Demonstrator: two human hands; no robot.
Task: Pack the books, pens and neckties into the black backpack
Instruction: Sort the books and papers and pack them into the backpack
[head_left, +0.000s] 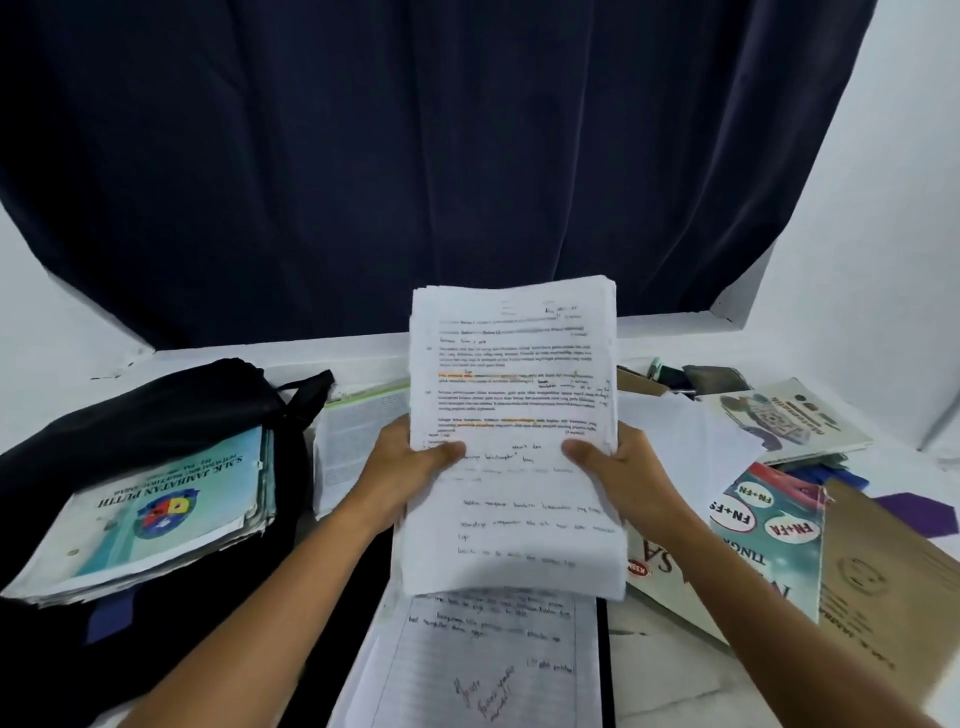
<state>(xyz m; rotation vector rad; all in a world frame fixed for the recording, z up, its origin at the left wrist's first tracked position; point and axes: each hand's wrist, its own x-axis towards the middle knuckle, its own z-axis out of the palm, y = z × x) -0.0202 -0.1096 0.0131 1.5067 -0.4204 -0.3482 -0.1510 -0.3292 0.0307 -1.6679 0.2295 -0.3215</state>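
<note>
A thick stack of printed and handwritten papers (511, 395) is held upright over the middle of the table. My left hand (402, 462) grips its left edge and my right hand (621, 473) grips its right edge, thumbs on the front sheet. The black backpack (156, 410) lies at the left with a pile of teal-covered school books (161, 514) on or in its mouth; which one I cannot tell. More books lie at the right: a teal workbook (769, 525), a brown-covered book (893, 577) and a white book (779, 421).
A lined handwritten sheet (483, 660) lies on a dark folder under the stack. An open textbook (353, 436) sits behind my left hand. Loose white sheets (691, 441) and small dark items (696, 376) lie at the back right. A dark curtain (415, 156) hangs behind the table.
</note>
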